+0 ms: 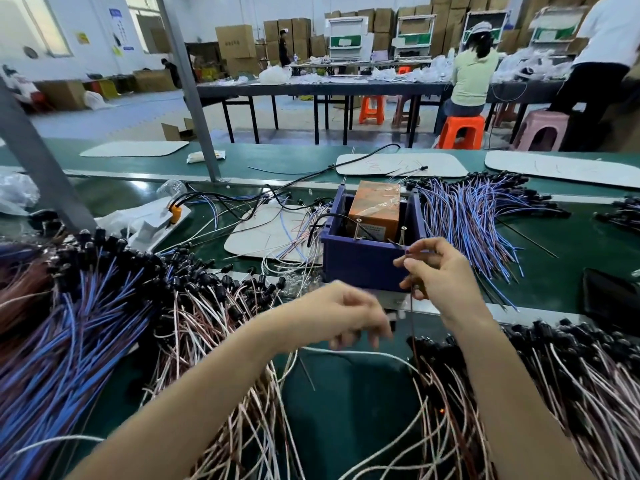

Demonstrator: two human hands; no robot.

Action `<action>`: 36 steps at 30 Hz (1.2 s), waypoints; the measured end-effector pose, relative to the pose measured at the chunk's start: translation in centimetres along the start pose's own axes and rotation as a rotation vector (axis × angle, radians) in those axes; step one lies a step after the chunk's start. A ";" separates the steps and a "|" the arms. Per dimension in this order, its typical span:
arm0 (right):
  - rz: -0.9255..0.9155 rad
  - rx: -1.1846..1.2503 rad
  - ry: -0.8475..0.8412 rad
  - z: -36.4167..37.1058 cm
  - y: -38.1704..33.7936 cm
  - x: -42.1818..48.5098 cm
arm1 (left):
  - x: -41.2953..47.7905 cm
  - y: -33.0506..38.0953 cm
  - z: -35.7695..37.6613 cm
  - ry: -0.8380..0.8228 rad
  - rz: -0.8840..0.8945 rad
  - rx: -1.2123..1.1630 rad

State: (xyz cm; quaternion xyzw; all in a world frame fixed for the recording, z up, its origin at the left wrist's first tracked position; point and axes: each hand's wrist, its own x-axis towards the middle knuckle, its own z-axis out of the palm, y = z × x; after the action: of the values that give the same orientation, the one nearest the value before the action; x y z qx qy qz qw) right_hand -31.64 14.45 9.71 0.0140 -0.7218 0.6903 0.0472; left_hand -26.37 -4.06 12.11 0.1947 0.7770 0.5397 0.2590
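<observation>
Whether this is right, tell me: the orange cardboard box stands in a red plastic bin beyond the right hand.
Not red: in the head view the orange cardboard box stands in a dark blue plastic bin beyond the right hand.

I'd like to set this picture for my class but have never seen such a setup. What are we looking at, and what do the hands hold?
No machine here: the one picture comes from a camera on a worker's head, looking down at their bare hands. The right hand pinches a thin dark wire before a purple box holding an orange carton. The left hand is blurred; its grip is unclear. Bundles of blue wires and pinkish wires with black ends cover the green bench.
</observation>
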 end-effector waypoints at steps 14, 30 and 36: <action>-0.258 -0.270 -1.057 -1.2 -9.4 -9.2 | -2.2 -1.3 4.4 0.164 -0.060 0.158; 0.036 -0.491 -0.288 -4.8 -1.1 -7.6 | -0.9 -0.7 9.9 0.243 0.007 -0.188; -0.057 -0.975 -0.212 -5.7 -0.8 -6.2 | -3.8 -1.5 11.6 -0.124 0.026 0.495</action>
State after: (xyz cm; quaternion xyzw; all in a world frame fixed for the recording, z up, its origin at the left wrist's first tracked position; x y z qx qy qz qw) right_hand -25.10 19.78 10.20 0.0800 -0.9607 0.2658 -0.0064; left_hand -16.28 1.82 8.18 0.2949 0.8654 0.3235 0.2439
